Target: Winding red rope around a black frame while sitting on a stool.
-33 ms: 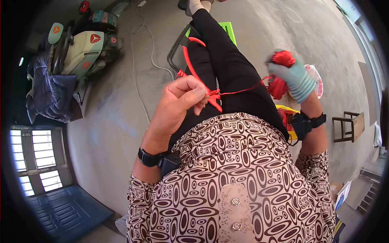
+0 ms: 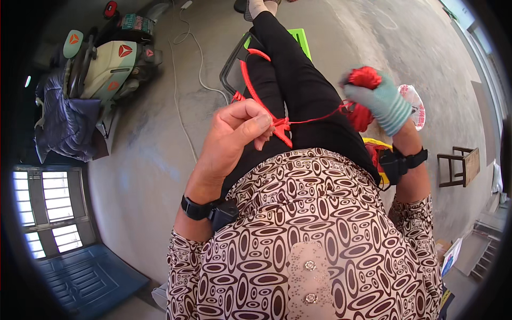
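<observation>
My left grip [image 2: 240,128], bare, is closed at the fingertips: thumb and forefinger pinch a thin red strand [image 2: 314,119] above my lap. My right grip [image 2: 381,104], in a pale teal knitted glove with lighter stripes at the cuff, is wrapped around a red bundle [image 2: 365,78]. The bundle shows above and below the gloved fingers; its outline is slightly blurred. The strand runs between both grips, sloping a little upward to the right, across the front of my black trousers [image 2: 304,80].

A bright orange-red strip [image 2: 252,90], ridged along its edge, lies along my legs, its near end hanging just below the pinch. Where strand and strip meet, I cannot tell whether they are tied or merely crossing. A black wristband [image 2: 197,208] is strapped on my left wrist, and a similar one on my right.

Beside my legs, to the left, stands a dark curved frame [image 2: 230,66]; a green plastic piece [image 2: 302,44] shows beyond them. On the right I note a yellow-and-red bag [image 2: 380,143] near my hip, a white bag [image 2: 415,106] on the floor past the glove, and a small wooden stool [image 2: 464,167] farther out. A scooter [image 2: 114,64] with a dark quilted cover [image 2: 64,117] stands at the far left.
</observation>
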The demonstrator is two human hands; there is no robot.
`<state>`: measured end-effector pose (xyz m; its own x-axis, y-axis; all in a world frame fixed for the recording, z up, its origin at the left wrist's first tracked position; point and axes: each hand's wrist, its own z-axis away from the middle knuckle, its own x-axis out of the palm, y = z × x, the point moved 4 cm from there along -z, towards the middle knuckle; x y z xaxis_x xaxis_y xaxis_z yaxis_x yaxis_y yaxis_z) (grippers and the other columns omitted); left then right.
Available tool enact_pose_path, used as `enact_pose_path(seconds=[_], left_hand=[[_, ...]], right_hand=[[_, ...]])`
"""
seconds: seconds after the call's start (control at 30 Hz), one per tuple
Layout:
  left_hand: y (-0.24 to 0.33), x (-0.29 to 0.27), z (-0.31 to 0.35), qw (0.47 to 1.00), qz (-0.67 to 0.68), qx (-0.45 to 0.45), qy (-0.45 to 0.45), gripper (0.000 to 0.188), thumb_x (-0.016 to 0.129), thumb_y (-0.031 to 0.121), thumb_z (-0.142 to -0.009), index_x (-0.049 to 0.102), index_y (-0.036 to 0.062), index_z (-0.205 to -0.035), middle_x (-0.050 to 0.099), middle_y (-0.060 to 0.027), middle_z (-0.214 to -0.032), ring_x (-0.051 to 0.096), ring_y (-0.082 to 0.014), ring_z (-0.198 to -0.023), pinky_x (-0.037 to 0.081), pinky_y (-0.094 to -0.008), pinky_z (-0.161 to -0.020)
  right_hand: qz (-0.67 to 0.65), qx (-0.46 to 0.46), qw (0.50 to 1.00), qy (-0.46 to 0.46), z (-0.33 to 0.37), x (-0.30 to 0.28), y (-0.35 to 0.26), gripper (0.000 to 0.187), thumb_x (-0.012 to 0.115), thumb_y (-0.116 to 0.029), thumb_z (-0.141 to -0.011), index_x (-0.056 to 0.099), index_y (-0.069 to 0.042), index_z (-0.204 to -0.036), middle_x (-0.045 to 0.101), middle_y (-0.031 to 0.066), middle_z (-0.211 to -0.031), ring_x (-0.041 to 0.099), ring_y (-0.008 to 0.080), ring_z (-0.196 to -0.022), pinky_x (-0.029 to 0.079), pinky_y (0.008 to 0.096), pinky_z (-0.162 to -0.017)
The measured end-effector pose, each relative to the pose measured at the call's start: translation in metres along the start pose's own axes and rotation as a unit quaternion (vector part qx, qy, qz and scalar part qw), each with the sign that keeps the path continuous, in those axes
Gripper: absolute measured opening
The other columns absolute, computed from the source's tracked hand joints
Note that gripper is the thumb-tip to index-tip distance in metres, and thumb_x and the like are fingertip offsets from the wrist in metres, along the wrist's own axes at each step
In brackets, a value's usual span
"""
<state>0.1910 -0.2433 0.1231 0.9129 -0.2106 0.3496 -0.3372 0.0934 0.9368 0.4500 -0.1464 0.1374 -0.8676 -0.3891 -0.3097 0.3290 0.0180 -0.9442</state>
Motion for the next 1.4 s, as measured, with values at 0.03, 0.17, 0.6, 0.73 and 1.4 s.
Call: enact_pose_path(seconds=[0.03, 0.17, 0.6, 0.73, 1.4], left_hand=[[0.005, 0.001, 0.000, 0.998, -0.057, 0.035, -0.007, 0.011, 0.061, 0.014, -0.091, 0.061, 0.0033, -0.086, 0.060, -0.0015, -0.079, 0.054, -0.0068, -0.068, 0.044, -0.0216, -0.058], [0.011, 0.003, 0.002, 0.990, -0.119, 0.073, -0.037, 0.009, 0.061, 0.009, -0.088, 0.061, 0.0019, -0.083, 0.060, -0.0017, -0.081, 0.053, -0.0052, -0.069, 0.044, -0.0212, -0.061], [0.026, -0.021, 0.016, 0.988, -0.111, 0.102, 0.043, 0.018, 0.063, -0.007, -0.080, 0.057, -0.0010, -0.096, 0.059, -0.0041, -0.094, 0.058, -0.0079, -0.084, 0.050, -0.0222, -0.075], [0.025, -0.025, 0.017, 0.991, -0.046, 0.089, 0.091, 0.025, 0.064, -0.008, -0.080, 0.057, -0.0012, -0.102, 0.061, -0.0059, -0.097, 0.060, -0.0109, -0.085, 0.052, -0.0256, -0.078], [0.000, -0.023, 0.009, 0.971, 0.221, 0.046, -0.078, 0.027, 0.060, 0.025, -0.087, 0.047, 0.0088, -0.071, 0.059, -0.0113, -0.087, 0.052, -0.0190, -0.083, 0.038, -0.0320, -0.068]], right_hand=[[-0.058, -0.011, 0.996, -0.074, -0.003, 0.024, -0.016, 0.017, 0.064, -0.009, -0.082, 0.064, 0.000, -0.097, 0.066, 0.0042, -0.092, 0.061, 0.0116, -0.084, 0.050, 0.0267, -0.077], [0.005, -0.105, 0.981, -0.160, -0.016, 0.067, -0.033, 0.027, 0.071, -0.013, -0.080, 0.065, -0.002, -0.103, 0.067, 0.0010, -0.092, 0.060, 0.0079, -0.087, 0.050, 0.0249, -0.083], [-0.127, 0.013, 0.945, -0.300, -0.028, 0.143, -0.022, 0.023, 0.075, -0.017, -0.079, 0.067, -0.003, -0.095, 0.067, 0.0019, -0.078, 0.061, 0.0080, -0.066, 0.052, 0.0224, -0.060], [-0.114, -0.034, 0.957, -0.264, -0.026, 0.140, -0.030, 0.019, 0.075, -0.015, -0.079, 0.067, -0.002, -0.091, 0.066, 0.0017, -0.074, 0.060, 0.0073, -0.063, 0.050, 0.0229, -0.057], [-0.062, -0.165, 0.976, -0.130, -0.024, 0.125, -0.037, 0.014, 0.070, -0.014, -0.080, 0.063, -0.002, -0.081, 0.060, 0.0019, -0.063, 0.054, 0.0063, -0.060, 0.047, 0.0249, -0.056]])
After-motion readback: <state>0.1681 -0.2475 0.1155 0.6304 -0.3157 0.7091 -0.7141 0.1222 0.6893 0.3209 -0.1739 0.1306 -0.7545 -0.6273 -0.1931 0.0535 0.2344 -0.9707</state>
